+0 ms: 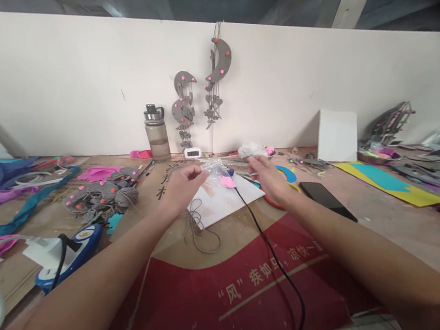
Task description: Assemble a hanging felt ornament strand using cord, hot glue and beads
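My left hand (185, 188) is closed in a pinch on a small crumpled clear plastic bag (216, 169) above a white board (224, 206). A bright pink piece (228, 182) shows at the bag's lower right. My right hand (268, 177) is apart from the bag, with its fingers stretched out and a little blurred; I see nothing held in it. Beyond its fingertips lies a bundle of white fluffy material (252, 150). From beside the pink piece a black cable (268, 243) runs towards me. Thin grey cord (208, 246) lies loosely looped at the board's left corner.
A water bottle (157, 137) and a small digital clock (192, 153) stand by the wall, under grey moon-shaped hangings (222, 61). A black phone (326, 200) lies right of my right hand. Left are a grey decorated pile (102, 194) and a blue power strip (76, 251).
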### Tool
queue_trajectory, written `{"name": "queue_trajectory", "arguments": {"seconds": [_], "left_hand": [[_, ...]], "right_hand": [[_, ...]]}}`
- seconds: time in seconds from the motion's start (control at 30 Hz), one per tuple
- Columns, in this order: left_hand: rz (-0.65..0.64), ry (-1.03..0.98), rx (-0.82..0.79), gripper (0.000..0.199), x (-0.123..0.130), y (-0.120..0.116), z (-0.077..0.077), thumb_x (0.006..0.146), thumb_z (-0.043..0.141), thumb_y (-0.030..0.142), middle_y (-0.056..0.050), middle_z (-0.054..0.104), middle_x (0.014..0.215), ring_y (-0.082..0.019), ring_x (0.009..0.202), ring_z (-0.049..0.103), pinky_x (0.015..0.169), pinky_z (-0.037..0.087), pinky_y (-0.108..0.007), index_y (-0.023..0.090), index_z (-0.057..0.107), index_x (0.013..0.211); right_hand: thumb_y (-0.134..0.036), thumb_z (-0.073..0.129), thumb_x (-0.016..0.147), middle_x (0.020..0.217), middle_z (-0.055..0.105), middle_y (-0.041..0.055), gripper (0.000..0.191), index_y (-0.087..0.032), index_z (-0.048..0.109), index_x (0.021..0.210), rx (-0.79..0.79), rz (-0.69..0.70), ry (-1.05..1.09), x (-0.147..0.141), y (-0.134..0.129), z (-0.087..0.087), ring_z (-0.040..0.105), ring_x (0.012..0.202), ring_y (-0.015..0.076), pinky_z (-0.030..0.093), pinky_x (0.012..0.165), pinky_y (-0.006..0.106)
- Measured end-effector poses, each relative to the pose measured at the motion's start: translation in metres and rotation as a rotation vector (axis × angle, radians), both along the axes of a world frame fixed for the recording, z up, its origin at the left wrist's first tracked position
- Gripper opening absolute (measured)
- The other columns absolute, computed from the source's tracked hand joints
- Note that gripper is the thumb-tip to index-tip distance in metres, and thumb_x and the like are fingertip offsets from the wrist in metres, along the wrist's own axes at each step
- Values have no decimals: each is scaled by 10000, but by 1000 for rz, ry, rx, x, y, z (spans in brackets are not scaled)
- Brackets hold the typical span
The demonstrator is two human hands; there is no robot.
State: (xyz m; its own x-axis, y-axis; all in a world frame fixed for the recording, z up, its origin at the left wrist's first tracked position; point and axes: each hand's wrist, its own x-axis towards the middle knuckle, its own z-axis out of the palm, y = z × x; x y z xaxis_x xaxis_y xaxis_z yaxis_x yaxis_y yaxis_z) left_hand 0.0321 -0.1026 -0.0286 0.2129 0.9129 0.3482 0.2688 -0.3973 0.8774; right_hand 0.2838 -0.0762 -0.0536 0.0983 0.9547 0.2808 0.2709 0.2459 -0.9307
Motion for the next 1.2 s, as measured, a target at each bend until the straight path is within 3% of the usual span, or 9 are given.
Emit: {"name": "queue_trajectory", "arguments": {"seconds": [0.13, 0.33, 0.43, 0.57, 0.7, 0.87, 0.97, 1.07, 1.2], "left_hand": [[-63, 34, -43, 300, 7, -7, -6, 776, 580, 460, 46, 487, 544, -79, 495, 380, 479, 281, -215, 177, 569, 678], [-141, 75, -120, 332, 12, -10, -11, 771, 585, 491, 19, 525, 598, -77, 498, 409, 481, 313, -218, 163, 623, 745], [-299, 20, -239, 356, 12, -10, -13, 747, 632, 469, -14, 597, 716, -87, 550, 496, 519, 381, -225, 156, 649, 914], [-453, 67, -310, 430, 16, -14, -16, 643, 733, 275, -64, 661, 901, -147, 790, 617, 663, 483, -253, 166, 633, 1046], [-253, 226, -170, 210, 22, -18, -20, 696, 669, 317, -43, 676, 812, -145, 701, 596, 579, 458, -247, 173, 678, 849], [-36, 360, 59, 155, 18, -13, -19, 727, 648, 352, -8, 700, 783, -148, 723, 591, 662, 439, -262, 213, 711, 751], [64, 254, 92, 173, 10, -4, -16, 743, 643, 365, -15, 684, 770, -147, 715, 588, 650, 441, -262, 200, 686, 774], [92, -4, 15, 190, 6, 5, -16, 754, 644, 361, -22, 651, 759, -136, 681, 604, 602, 466, -251, 181, 616, 808], [113, -150, -54, 166, 6, 10, -20, 779, 628, 322, -8, 599, 762, -112, 584, 598, 487, 469, -227, 183, 562, 841]], "right_hand": [[-524, 583, 809, 990, 620, 19, 360, -221, 602, 1001, -12, 286, -77, -43, -42, -4, 548, 929, 170, 440, 799, 289], [-427, 675, 722, 718, 580, -17, 263, -194, 555, 713, 64, 181, 63, -44, -47, -13, 518, 681, 124, 437, 691, 271], [-436, 663, 726, 736, 605, -19, 291, -213, 476, 731, 45, 143, 268, -39, -42, -13, 552, 637, 116, 458, 610, 259], [-443, 667, 712, 698, 607, -31, 308, -219, 460, 755, 7, 134, 349, -35, -40, -13, 522, 518, 85, 408, 467, 215], [-432, 658, 723, 588, 573, -50, 293, -210, 466, 720, -13, 153, 342, -32, -41, -12, 443, 426, 58, 325, 396, 186], [-460, 608, 772, 493, 522, -57, 302, -210, 454, 702, -125, 165, 240, -33, -45, -11, 397, 361, 55, 263, 340, 180], [-402, 580, 801, 501, 544, -57, 224, -220, 460, 750, -274, 149, 124, -34, -45, -12, 393, 337, 58, 206, 310, 174], [-344, 568, 803, 472, 526, -59, 152, -219, 492, 761, -414, 188, -13, -36, -47, -12, 374, 324, 56, 182, 311, 170], [-343, 554, 805, 496, 540, -38, 215, -192, 499, 663, -504, 429, -250, -38, -58, -2, 368, 351, 45, 216, 348, 178]]}}
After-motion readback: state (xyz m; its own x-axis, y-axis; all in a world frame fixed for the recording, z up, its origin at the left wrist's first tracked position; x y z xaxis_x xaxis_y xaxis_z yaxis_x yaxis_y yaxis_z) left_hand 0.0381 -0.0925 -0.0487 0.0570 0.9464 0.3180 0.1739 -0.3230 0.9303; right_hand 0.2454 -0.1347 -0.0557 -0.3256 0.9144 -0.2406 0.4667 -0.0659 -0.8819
